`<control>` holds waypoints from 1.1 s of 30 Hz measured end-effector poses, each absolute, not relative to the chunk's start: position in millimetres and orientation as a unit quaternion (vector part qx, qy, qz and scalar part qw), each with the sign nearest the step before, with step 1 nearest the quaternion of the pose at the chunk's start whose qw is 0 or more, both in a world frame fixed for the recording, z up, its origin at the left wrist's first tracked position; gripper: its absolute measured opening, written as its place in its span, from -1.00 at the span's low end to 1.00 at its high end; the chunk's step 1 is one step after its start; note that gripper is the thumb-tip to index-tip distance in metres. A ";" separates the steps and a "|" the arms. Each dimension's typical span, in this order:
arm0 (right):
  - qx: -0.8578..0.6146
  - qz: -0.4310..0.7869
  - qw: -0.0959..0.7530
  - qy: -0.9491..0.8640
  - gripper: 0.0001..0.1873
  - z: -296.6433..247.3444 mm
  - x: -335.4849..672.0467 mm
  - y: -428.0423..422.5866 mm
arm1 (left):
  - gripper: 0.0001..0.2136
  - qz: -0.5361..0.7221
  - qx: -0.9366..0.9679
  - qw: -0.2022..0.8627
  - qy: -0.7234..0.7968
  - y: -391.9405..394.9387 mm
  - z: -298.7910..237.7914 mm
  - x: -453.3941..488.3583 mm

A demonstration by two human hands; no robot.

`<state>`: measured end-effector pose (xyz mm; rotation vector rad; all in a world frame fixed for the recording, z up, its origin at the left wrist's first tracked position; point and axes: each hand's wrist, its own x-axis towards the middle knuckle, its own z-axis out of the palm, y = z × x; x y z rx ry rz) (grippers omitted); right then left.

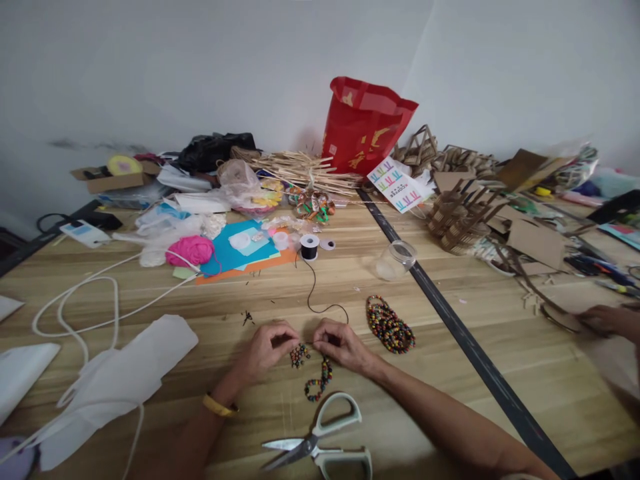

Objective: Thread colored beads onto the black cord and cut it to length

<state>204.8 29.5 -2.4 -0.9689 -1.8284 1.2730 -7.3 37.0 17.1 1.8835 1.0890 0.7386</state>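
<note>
My left hand [273, 348] is pinched, thumb against fingertips, beside a small heap of loose colourful beads [300, 357]; whatever lies between the fingertips is too small to make out. My right hand [343, 343] is closed in a pinch on a black cord [320, 311], which runs back to a white-ended spool [309, 248]. Below the right hand, a short strand of multicoloured beads [320, 387] curls on the table. A coiled pile of bead strings [389, 325] lies to its right. Scissors [325, 437] with pale handles rest open in front of me.
A clear jar [395, 260] stands beyond the bead strings, beside a dark strip [450, 340] across the table. White cable [117, 313] and white sheets [125, 373] lie left. Pink yarn [190, 251] and a red bag [363, 127] sit farther back. Another person's hand [607, 320] is at right.
</note>
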 end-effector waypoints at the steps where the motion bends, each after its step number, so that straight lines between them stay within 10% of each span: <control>1: -0.368 0.485 0.351 -0.711 -0.71 -2.1 204.9 29.7 | -0.86 0.282 0.749 0.411 0.436 37.6 17.7 -9.5; 33: -0.378 0.524 0.338 -0.684 -0.71 -1.3 203.0 29.1 | -0.90 0.137 0.810 0.350 0.450 37.0 22.9 -18.3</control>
